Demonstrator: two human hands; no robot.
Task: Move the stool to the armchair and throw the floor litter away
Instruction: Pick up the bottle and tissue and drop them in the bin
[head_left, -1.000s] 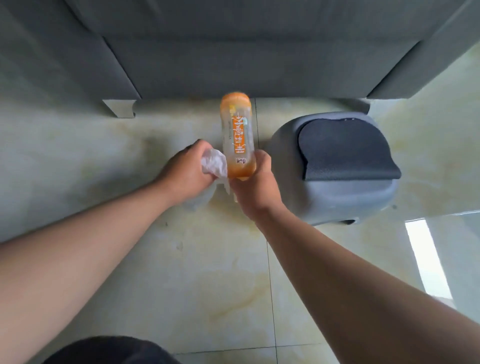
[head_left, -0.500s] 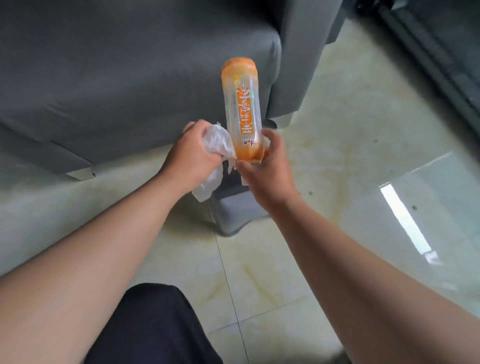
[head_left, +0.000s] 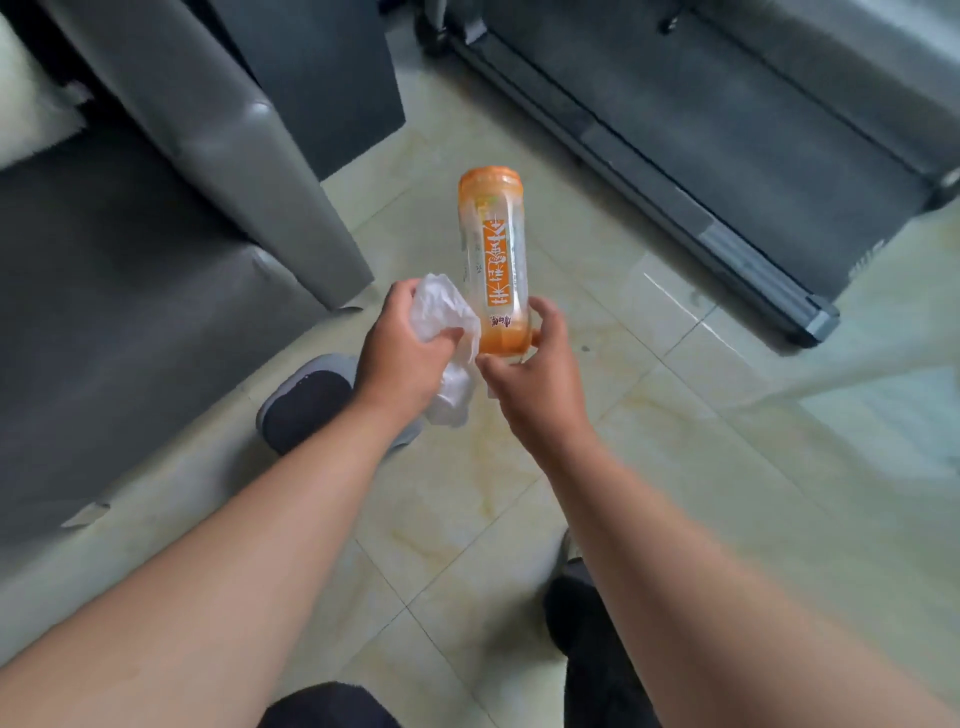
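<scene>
Here, the left hand is seen closed around a crumpled white tissue, part of which hangs below the fist in a loose fold. Just beside it, the right hand is clamped on the lower end of a clear plastic bottle — thumb on the near side, fingers wrapped round the far side. The bottle is held nearly upright, tilted slightly, with an orange band at each end and an orange label with white lettering along its length; which end carries the cap cannot be told. The tissue and the bottle touch, or nearly so, where the two hands meet.

Both bare forearms are stretched forward from the bottom corners of the view. Below the left wrist, a dark shoe with a grey sole is planted on the floor, which is laid in pale, glossy tiles with yellowish veining; a second foot in dark clothing is partly hidden under the right forearm.

To the left, a grey upholstered armchair or sofa is seen, its arm panel rising beside the left hand. A dark grey block stands behind it. Along the upper right — well apart from the hands — a long, dark, low piece of furniture or equipment runs diagonally. The stool is not seen in this view.
</scene>
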